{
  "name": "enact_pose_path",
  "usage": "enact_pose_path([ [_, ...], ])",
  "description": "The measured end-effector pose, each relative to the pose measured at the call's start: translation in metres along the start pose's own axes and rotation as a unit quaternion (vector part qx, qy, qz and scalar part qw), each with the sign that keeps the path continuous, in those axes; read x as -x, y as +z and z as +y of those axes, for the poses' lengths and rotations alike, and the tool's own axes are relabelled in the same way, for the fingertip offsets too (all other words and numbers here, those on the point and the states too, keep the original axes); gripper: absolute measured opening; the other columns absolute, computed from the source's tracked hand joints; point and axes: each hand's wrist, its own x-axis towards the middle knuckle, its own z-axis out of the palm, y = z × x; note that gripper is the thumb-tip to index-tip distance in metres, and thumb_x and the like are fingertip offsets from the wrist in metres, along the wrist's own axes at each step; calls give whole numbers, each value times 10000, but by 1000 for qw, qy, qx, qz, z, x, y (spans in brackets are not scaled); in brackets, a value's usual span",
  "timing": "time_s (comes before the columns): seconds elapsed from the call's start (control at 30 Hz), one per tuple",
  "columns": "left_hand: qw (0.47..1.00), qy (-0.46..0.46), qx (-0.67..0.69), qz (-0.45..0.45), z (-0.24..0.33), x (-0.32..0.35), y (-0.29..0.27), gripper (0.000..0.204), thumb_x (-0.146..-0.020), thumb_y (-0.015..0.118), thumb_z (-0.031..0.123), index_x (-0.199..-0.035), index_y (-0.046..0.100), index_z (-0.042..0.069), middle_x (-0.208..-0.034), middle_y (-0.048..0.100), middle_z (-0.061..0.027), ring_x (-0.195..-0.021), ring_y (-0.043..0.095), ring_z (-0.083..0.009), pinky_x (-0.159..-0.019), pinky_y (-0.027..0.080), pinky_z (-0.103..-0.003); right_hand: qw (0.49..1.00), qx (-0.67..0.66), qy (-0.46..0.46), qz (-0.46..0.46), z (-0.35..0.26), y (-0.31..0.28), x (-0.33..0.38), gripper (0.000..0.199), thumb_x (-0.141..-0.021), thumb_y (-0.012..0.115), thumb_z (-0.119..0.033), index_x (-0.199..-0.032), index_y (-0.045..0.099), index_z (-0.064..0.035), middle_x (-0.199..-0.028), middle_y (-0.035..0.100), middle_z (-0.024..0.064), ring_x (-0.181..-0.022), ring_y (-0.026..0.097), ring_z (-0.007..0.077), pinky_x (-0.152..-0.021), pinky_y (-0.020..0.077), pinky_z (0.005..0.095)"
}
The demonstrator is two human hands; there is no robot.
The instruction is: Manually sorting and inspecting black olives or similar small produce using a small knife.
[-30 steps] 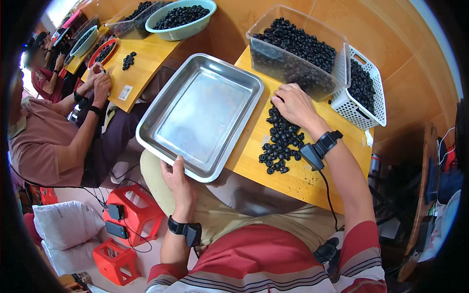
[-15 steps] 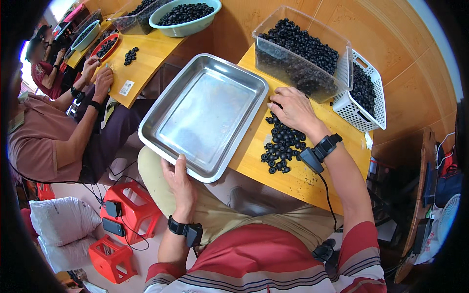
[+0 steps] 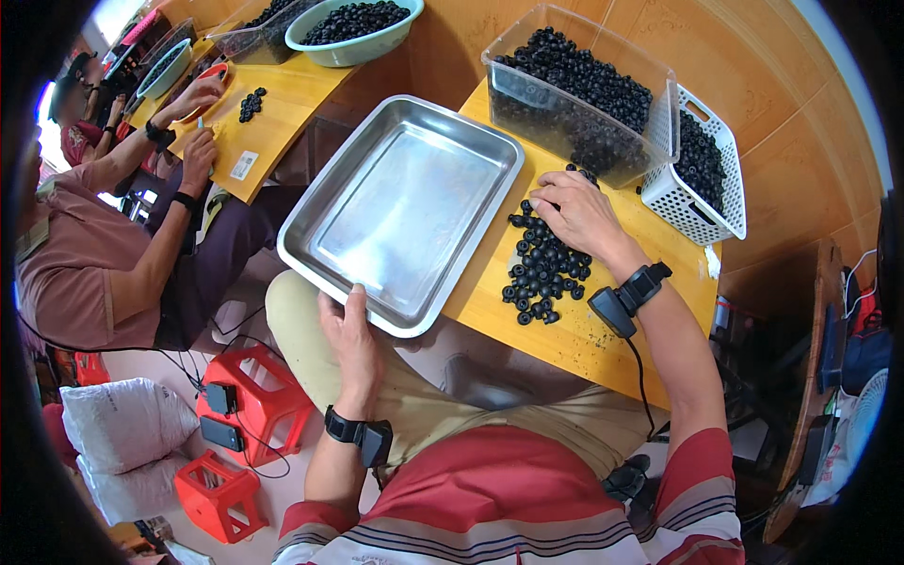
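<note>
My left hand (image 3: pixel 352 339) is closed on the near rim of a shallow rectangular metal tray (image 3: pixel 325 268), its thumb on top. The tray is tilted beside the yellow table, over my lap, and nothing lies in it. My right hand (image 3: pixel 574 215) bends over a loose pile of small black round pieces (image 3: pixel 539 273), some with a hole in the middle. Its fingers are apart, with the tips down among the pieces at the pile's far end. A few more pieces show just beyond the fingers.
Behind the pile stand a clear plastic bin (image 3: pixel 584 104) and a white perforated basket (image 3: pixel 697 202), both holding black pieces. At left a co-worker (image 3: pixel 104 245) sits at another table with a pale green basin (image 3: pixel 353 52). Red stools (image 3: pixel 221 494) and white sacks (image 3: pixel 127 424) are on the floor.
My right hand has shifted slightly right, and the near pieces sit closer together. The tray has moved a little up and right with my left hand. The co-worker's far hand has reached toward the red dish.
</note>
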Motion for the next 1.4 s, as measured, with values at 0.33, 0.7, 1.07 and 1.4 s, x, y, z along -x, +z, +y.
enact_pose_path([
  [0.33,998,2,-50,-49,7,4,12,426,-1009,607,261,-1305,520,-33,-1209,606,-104,-1104,559,-172,-990,429,-318,993,-26,18,112,-6,-10,21,248,-951,635,-235,-1057,730,-32,-1187,676,146,-1155,606,332,-972,492,417],
  [0.7,988,-16,-121,-91,10,6,19,462,-1020,607,308,-1315,519,-37,-1228,610,-99,-1121,553,-156,-996,423,-307,982,-32,4,186,-49,-40,66,166,-879,717,-111,-1006,736,-5,-1134,699,155,-1021,653,329,-894,517,386],
  [1.07,994,-9,-67,-82,-1,2,22,580,-923,743,256,-1324,454,-48,-1094,650,-100,-906,610,-126,-759,506,-271,974,-42,-133,178,-117,-41,142,220,-784,751,-8,-987,668,-26,-964,665,132,-806,651,306,-688,531,384],
  [1.4,997,-30,-19,-64,-13,-5,6,646,-987,615,439,-1412,402,1,-1219,589,-124,-1006,606,-169,-813,525,-307,991,-39,-121,39,-103,-13,190,322,-746,829,-126,-1008,655,-54,-879,606,83,-717,631,268,-600,517,375],
])
